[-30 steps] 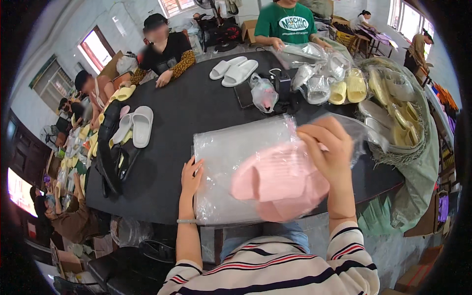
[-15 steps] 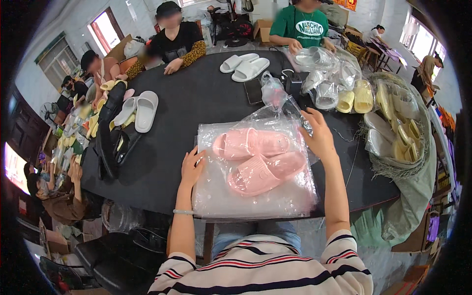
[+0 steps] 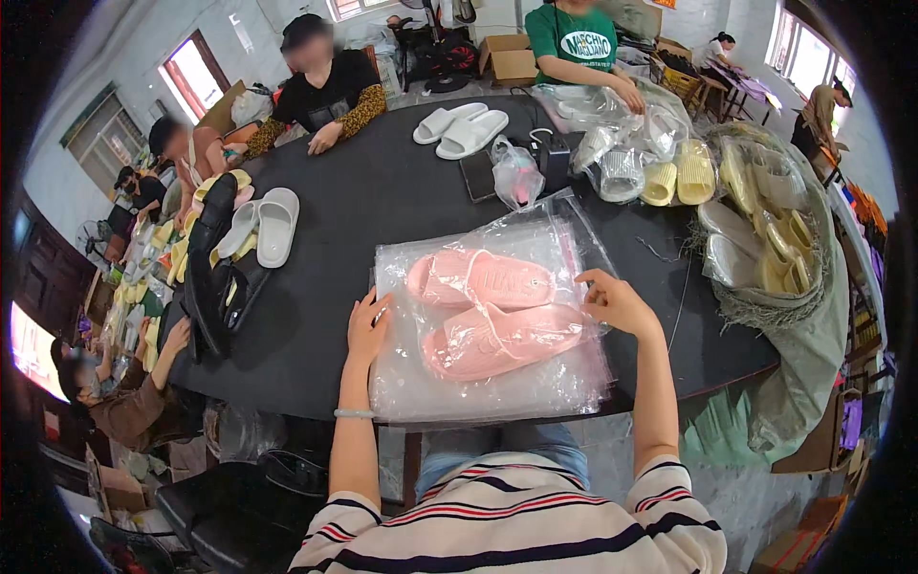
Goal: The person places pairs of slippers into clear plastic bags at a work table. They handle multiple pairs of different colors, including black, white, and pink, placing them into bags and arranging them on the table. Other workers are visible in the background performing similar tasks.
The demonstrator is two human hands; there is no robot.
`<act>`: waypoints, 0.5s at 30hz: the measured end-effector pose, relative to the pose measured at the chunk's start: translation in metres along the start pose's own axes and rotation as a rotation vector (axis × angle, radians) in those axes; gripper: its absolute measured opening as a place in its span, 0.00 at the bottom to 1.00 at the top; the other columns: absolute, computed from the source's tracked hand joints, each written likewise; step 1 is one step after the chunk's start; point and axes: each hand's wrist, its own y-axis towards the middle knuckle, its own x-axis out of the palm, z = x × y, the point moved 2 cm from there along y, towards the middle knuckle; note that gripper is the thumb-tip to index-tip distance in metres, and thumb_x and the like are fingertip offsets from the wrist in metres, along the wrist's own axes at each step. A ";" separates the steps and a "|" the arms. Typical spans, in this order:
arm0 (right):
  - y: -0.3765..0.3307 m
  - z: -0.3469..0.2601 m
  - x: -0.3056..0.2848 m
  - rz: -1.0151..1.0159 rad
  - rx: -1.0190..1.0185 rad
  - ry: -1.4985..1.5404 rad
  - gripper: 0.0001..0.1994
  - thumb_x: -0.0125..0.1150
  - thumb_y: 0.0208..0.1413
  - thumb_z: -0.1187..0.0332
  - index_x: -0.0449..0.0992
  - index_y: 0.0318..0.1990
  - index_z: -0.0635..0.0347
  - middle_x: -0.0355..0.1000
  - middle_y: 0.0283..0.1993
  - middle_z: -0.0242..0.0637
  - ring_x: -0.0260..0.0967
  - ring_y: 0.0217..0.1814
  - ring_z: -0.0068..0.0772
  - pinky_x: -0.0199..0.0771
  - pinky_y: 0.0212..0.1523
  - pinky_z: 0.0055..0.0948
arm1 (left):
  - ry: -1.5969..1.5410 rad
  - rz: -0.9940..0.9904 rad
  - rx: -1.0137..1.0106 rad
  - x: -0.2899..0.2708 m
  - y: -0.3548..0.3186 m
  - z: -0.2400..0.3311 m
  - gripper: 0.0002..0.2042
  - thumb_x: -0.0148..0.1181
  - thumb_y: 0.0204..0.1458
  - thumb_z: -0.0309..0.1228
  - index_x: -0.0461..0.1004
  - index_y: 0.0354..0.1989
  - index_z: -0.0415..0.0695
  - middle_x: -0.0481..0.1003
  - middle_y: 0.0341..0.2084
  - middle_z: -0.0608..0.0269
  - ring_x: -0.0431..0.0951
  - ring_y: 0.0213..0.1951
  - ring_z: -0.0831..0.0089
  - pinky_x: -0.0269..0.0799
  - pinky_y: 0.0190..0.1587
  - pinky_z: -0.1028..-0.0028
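Bags (image 3: 478, 401) perhaps at table edge (image 3: 296, 404), room leftward

A workshop (bagged slippers (image 3: 507, 340), a full sack (image 3: 808, 349), people (image 3: 330, 91) round a table (image 3: 335, 220)).

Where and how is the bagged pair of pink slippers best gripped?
Probably by the heel ends, from the right: the pink slippers lie side by side, toes left, so their flat heels face the right hand, with the raised straps farther left.
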 end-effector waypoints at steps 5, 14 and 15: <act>-0.010 -0.033 0.020 -0.052 -0.309 0.357 0.17 0.61 0.52 0.80 0.67 0.49 0.61 0.68 0.32 0.28 0.67 0.36 0.18 0.68 0.40 0.20 | -0.003 0.039 0.028 0.001 -0.002 -0.001 0.16 0.53 0.56 0.31 0.74 0.53 0.51 0.66 0.59 0.50 0.65 0.61 0.59 0.49 0.67 0.57; -0.031 -0.022 0.038 0.282 -0.281 0.829 0.08 0.56 0.56 0.81 0.66 0.39 0.59 0.68 0.34 0.29 0.68 0.40 0.21 0.69 0.47 0.25 | -0.202 0.171 -0.004 -0.002 -0.003 0.003 0.15 0.57 0.53 0.28 0.75 0.51 0.46 0.68 0.57 0.51 0.65 0.61 0.58 0.55 0.64 0.62; -0.033 -0.020 0.041 0.258 -0.303 0.784 0.11 0.60 0.53 0.79 0.67 0.42 0.61 0.69 0.36 0.31 0.70 0.41 0.23 0.69 0.47 0.26 | -0.263 0.228 -0.022 -0.006 -0.009 0.009 0.15 0.58 0.53 0.27 0.75 0.50 0.45 0.69 0.56 0.51 0.67 0.59 0.58 0.57 0.63 0.63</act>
